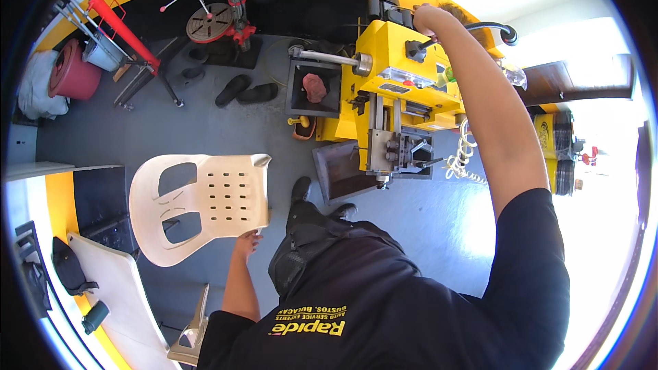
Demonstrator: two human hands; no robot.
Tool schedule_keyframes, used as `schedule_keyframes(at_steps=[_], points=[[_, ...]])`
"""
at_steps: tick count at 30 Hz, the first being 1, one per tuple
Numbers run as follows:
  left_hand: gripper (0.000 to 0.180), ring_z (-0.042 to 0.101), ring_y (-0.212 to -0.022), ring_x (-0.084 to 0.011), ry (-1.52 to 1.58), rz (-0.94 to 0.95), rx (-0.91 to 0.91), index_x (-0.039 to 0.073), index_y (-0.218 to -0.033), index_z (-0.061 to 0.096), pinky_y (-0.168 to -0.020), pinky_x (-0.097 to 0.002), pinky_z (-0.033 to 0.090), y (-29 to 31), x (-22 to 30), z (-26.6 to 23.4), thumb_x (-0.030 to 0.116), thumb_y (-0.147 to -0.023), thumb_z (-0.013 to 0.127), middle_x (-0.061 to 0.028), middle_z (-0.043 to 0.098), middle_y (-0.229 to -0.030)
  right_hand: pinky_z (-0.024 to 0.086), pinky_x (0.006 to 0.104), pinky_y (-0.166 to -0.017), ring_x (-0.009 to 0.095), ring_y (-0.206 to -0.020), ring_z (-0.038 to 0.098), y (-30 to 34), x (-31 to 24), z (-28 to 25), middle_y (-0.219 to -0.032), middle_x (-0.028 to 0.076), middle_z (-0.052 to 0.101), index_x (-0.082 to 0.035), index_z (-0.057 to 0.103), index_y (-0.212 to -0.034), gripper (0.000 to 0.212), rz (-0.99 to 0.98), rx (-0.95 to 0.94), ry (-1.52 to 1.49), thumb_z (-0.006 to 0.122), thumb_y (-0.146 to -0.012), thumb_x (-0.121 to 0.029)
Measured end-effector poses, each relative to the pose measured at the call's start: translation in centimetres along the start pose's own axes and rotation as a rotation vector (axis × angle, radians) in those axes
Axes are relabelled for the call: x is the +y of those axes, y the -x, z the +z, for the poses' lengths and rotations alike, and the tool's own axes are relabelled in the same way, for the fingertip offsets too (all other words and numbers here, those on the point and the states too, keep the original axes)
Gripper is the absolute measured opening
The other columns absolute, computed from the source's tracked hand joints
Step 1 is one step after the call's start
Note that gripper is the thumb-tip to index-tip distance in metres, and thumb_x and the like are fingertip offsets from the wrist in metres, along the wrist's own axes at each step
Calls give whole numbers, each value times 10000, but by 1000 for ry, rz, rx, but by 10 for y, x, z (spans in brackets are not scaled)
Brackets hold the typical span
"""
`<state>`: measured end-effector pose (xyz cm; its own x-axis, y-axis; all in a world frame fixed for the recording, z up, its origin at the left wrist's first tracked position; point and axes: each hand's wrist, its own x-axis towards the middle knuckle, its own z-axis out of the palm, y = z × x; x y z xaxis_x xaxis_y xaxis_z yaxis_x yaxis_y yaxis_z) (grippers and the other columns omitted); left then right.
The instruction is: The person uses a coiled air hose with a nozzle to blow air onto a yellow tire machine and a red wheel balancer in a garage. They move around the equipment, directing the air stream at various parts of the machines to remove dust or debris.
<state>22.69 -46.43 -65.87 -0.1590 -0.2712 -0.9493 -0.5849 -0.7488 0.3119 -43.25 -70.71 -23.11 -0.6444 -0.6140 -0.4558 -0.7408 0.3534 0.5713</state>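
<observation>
A cream plastic chair [205,202] with a slotted backrest stands at my left. My left hand [247,241] touches the lower edge of its backrest, fingers bent against the rim. My right arm stretches up and away to a yellow machine [404,75]. My right hand [426,17] is closed on a black knob or lever at the machine's far top. A steel shaft [329,59] sticks out of the machine's left side. My dark trouser leg and black shoe [300,188] show between the chair and the machine.
A red drill press [226,0] and a red frame stand [127,38] line the far wall, with a pink bucket [72,75] at far left. Black sandals [247,90] lie on the grey floor. A dark bin [295,92] holds a reddish rag. A white coiled hose [462,157] hangs at the machine's right.
</observation>
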Motion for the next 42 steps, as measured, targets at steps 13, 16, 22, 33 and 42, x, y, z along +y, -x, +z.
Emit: schedule_keyframes(at_steps=[13, 16, 22, 33, 42], points=[[419, 610, -973, -195, 85, 14, 57, 131, -1369, 594, -846, -401, 489, 19, -16, -4, 319, -1002, 519, 9, 743, -1083, 542, 452, -976, 390, -1249, 594, -18, 22, -1, -1361, 197, 610, -28, 652, -1294, 449, 49, 21, -20, 548, -871, 83], [409, 610, -960, -192, 97, 44, 38, 122, -1363, 597, -832, -394, 490, 12, -3, -4, 306, -1006, 514, -1, 744, -1083, 592, 447, -842, 381, -1069, 687, -36, 29, 3, -1286, 214, 645, -5, 593, -1348, 515, 43, -69, 12, 554, -850, 121], [395, 605, -951, -194, 91, 59, 26, 111, -1360, 600, -809, -377, 491, 9, 9, -1, 280, -1016, 506, -9, 743, -1081, 605, 420, -674, 328, -818, 736, -33, 3, 4, -1278, 194, 622, 9, 543, -1379, 558, 22, 3, -71, 519, -841, 152], [409, 613, -1050, -209, 87, 3, -1, 145, -1381, 585, -912, -415, 478, 10, -2, 3, 308, -1015, 501, 7, 738, -1126, 571, 421, -881, 323, -1063, 695, -3, -49, 6, -1391, 161, 589, -13, 547, -1409, 478, -63, -17, -122, 530, -934, 39], [419, 609, -1091, -217, 90, -5, -6, 131, -1401, 565, -943, -426, 475, 15, -3, 9, 310, -1029, 489, 6, 728, -1157, 558, 371, -785, 273, -927, 687, -19, -73, 22, -1266, 188, 615, -50, 469, -1463, 467, -132, -248, -53, 443, -998, -18]])
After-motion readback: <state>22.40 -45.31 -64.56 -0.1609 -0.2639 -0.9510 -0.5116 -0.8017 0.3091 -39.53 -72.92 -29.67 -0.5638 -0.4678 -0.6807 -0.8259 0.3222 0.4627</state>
